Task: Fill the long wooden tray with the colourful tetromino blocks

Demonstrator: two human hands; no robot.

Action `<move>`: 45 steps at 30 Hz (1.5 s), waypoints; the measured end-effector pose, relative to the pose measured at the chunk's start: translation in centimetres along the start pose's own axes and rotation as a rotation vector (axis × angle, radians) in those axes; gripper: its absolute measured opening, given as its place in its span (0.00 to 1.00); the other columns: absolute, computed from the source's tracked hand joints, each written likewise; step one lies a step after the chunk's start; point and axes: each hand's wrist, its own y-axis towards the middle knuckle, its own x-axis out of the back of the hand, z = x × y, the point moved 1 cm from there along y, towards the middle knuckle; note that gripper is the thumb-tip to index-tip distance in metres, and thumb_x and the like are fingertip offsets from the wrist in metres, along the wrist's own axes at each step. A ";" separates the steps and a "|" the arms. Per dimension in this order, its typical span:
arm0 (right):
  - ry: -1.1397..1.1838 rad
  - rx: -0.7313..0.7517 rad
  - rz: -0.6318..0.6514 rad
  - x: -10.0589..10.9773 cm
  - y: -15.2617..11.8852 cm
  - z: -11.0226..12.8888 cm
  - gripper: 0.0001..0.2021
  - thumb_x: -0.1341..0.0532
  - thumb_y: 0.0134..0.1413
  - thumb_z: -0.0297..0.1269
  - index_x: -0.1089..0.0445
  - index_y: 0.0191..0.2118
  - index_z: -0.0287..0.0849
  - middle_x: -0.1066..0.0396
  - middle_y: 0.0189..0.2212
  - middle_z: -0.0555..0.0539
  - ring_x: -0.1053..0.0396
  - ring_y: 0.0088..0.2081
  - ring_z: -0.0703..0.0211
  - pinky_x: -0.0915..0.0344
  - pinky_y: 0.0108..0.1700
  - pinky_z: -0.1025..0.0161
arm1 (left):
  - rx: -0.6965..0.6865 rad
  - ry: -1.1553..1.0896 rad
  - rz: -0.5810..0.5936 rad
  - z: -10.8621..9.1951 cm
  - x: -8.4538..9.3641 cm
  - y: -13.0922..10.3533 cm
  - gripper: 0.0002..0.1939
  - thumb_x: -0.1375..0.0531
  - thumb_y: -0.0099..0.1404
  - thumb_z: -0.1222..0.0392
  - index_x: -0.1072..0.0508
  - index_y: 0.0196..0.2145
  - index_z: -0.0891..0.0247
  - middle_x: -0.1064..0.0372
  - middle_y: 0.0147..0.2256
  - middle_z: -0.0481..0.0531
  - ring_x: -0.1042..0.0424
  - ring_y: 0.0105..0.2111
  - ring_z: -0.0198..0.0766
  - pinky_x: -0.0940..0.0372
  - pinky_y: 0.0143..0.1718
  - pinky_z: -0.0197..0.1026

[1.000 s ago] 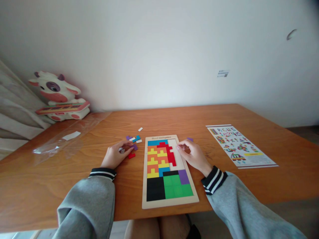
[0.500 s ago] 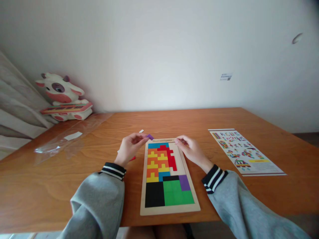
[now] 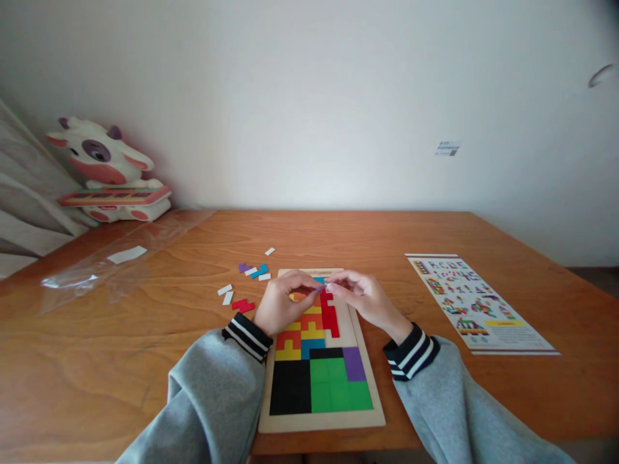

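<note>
My left hand (image 3: 289,301) pinches a small purple puzzle piece (image 3: 318,289) above the upper part of a wooden puzzle board (image 3: 322,423). Thumb and fingers of my right hand (image 3: 366,303) close on the same piece from the other side; most of it is hidden. On the board lie fitted blocks: a black area (image 3: 290,388), a green area (image 3: 341,386), a purple block (image 3: 354,364), a red strip (image 3: 330,320), and orange, yellow and blue pieces. Bare pale board shows right of the red strip. My left hand covers part of the upper left pieces.
Left of the board lie loose red pieces (image 3: 242,306), a blue piece (image 3: 260,271), a purple piece (image 3: 244,267) and several white pieces (image 3: 225,290). A printed sheet (image 3: 478,303) lies at right. Clear plastic wrap (image 3: 116,274) and a cow toy keyboard (image 3: 113,174) are at far left.
My left hand has moved right with the purple piece, from beyond the board's top left corner to over the board. My right hand has left the top right edge and met it.
</note>
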 end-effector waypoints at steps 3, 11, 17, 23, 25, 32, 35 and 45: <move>0.026 -0.003 0.000 -0.2 0.1 0.3 0.14 0.34 0.53 0.49 0.25 0.38 0.43 0.23 0.37 0.46 0.26 0.39 0.58 0.27 0.43 0.60 | 0.143 -0.157 0.032 -0.2 -0.3 -0.2 0.13 0.34 0.60 0.51 0.26 0.34 0.65 0.25 0.34 0.54 0.24 0.33 0.37 0.26 0.39 0.41; 0.058 -0.097 -0.013 0.6 0.0 -0.2 0.19 0.35 0.52 0.55 0.37 0.29 0.44 0.24 0.32 0.47 0.26 0.33 0.60 0.28 0.38 0.60 | 0.194 -0.111 0.141 -0.3 0.1 0.1 0.19 0.35 0.60 0.50 0.31 0.44 0.64 0.25 0.36 0.54 0.24 0.36 0.38 0.28 0.39 0.41; -0.180 -0.092 -0.025 1.7 -1.0 -0.5 0.15 0.36 0.55 0.50 0.30 0.35 0.42 0.24 0.31 0.46 0.25 0.32 0.58 0.28 0.36 0.61 | -0.181 0.582 0.095 0.7 1.1 0.1 0.07 0.43 0.67 0.59 0.26 0.39 0.62 0.25 0.37 0.54 0.27 0.40 0.42 0.32 0.46 0.46; -0.498 0.091 -0.153 -0.3 -5.1 0.4 0.10 0.37 0.59 0.42 0.27 0.45 0.46 0.22 0.37 0.46 0.25 0.36 0.57 0.28 0.43 0.59 | -0.418 0.596 0.327 0.8 0.5 -0.1 0.12 0.47 0.69 0.64 0.26 0.46 0.62 0.25 0.46 0.56 0.29 0.48 0.42 0.35 0.53 0.47; -0.490 0.062 -0.173 -1.1 -6.3 0.7 0.09 0.36 0.59 0.42 0.26 0.44 0.47 0.22 0.36 0.47 0.25 0.35 0.57 0.27 0.41 0.59 | -0.453 0.582 0.404 0.8 0.3 -0.3 0.14 0.47 0.69 0.65 0.27 0.49 0.61 0.26 0.50 0.56 0.29 0.51 0.42 0.36 0.56 0.47; -0.660 0.086 -0.130 -2.6 -7.3 1.5 0.07 0.39 0.61 0.41 0.25 0.37 0.47 0.24 0.30 0.47 0.27 0.34 0.56 0.31 0.40 0.58 | -0.419 0.588 0.459 0.8 -0.2 -0.7 0.14 0.46 0.69 0.63 0.25 0.47 0.61 0.25 0.50 0.56 0.27 0.51 0.42 0.34 0.53 0.46; -0.705 0.089 -0.144 -2.9 -7.1 1.5 0.06 0.39 0.61 0.40 0.27 0.36 0.47 0.24 0.31 0.47 0.28 0.34 0.55 0.32 0.41 0.57 | -0.414 0.586 0.452 0.8 -0.2 -0.7 0.12 0.46 0.69 0.62 0.24 0.45 0.61 0.25 0.48 0.56 0.26 0.49 0.41 0.33 0.52 0.45; -0.808 0.097 -0.100 -3.4 -6.5 1.0 0.06 0.40 0.61 0.36 0.32 0.32 0.45 0.31 0.26 0.49 0.34 0.32 0.56 0.38 0.37 0.59 | -0.404 0.596 0.463 0.6 -0.2 -0.6 0.12 0.46 0.69 0.63 0.24 0.44 0.62 0.25 0.48 0.56 0.26 0.48 0.41 0.34 0.52 0.45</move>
